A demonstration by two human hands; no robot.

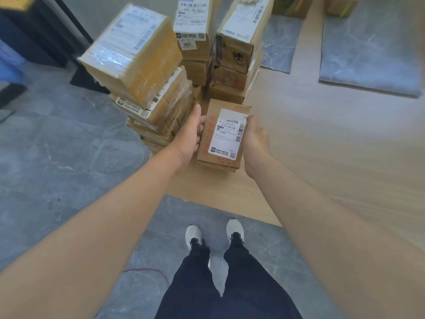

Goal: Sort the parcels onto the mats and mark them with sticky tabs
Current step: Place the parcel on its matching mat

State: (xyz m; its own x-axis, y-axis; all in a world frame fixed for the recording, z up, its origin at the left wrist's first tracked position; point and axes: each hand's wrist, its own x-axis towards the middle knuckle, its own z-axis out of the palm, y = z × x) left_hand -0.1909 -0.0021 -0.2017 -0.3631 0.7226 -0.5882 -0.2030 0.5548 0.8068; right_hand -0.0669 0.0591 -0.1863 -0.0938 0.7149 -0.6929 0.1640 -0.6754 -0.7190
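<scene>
The step in hand looks like picking one parcel for sorting. A small parcel (226, 134), white label up, is at the centre of view, gripped from both sides: the left hand (190, 132) curls round its left edge and the right hand (255, 139) cups its right edge. Whether it is lifted or resting on something I cannot tell. The stacks of parcels (131, 49) stand just beyond, at 11 to 12 o'clock. Two grey mats (368, 54) lie at 1 and 2 o'clock, well apart. Next, I judge, comes reading the label, choosing a mat and carrying the parcel there; no sticky tabs show.
</scene>
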